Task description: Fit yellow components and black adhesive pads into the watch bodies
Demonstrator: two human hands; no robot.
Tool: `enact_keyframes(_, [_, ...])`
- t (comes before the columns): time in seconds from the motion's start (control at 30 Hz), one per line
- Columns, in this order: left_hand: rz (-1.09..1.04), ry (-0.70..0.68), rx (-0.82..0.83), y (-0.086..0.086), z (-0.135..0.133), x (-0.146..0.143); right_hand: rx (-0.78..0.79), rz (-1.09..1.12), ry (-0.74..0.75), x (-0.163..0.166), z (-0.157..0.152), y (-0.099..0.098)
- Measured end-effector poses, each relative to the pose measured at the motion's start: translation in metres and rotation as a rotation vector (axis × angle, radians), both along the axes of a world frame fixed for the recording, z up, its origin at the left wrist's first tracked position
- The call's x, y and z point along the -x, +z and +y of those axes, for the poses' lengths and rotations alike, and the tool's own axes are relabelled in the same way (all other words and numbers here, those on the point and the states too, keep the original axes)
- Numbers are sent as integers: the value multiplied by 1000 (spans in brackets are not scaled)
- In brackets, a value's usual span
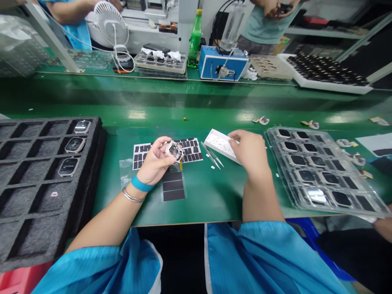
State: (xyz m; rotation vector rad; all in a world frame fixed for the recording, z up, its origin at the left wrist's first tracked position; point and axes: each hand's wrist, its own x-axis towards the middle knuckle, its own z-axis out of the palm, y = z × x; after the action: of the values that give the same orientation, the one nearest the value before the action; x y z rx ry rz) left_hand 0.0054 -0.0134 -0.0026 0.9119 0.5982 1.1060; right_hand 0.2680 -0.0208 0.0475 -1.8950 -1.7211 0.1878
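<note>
While the left hand is grasping an uncovered watch case above the green table, the right hand is reaching to a white box; whether it is pinching anything, I cannot tell. Holding the case steady should be sparing its yellow strip. No brand or writing is showing legibly.

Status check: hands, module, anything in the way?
Left hand holding electronic module, circuitry exposed. Right hand at right end of white box. Tweezers lying beside box, no obstruction seen.
</note>
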Motion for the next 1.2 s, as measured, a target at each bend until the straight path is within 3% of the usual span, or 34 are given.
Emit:
enact_keyframes(0.17, [-47,-40,65,0,-2,-2,-146,580,342,56,-9,-24])
enact_keyframes(0.27, [-53,-22,59,0,-2,-3,-201,696,385,88,-19,-33])
enact_keyframes(0.53, [-53,18,68,1,-4,-7,-461,507,402,94,-23,-40])
enact_keyframes(0.73, [-52,13,138,-2,-5,-9,-540,264,462,96,-21,-48])
enact_keyframes(0.8, [-66,8,160,-1,-6,-10,-461,346,461,95,-19,-48])
enact_keyframes(0.87, [-80,0,164,0,-6,-10,-300,609,447,92,-16,-47])
enact_keyframes(0.97, [-93,3,142,2,-5,-8,47,1143,474,89,-11,-44])
enact_keyframes(1.03, [-96,6,135,4,-5,-6,308,1357,542,87,-9,-42])
enact_keyframes(1.13, [-98,-14,142,4,-4,-3,619,1420,602,85,-8,-42])
enact_keyframes(1.2, [-96,-31,142,4,-4,-1,682,1394,587,80,-6,-42])
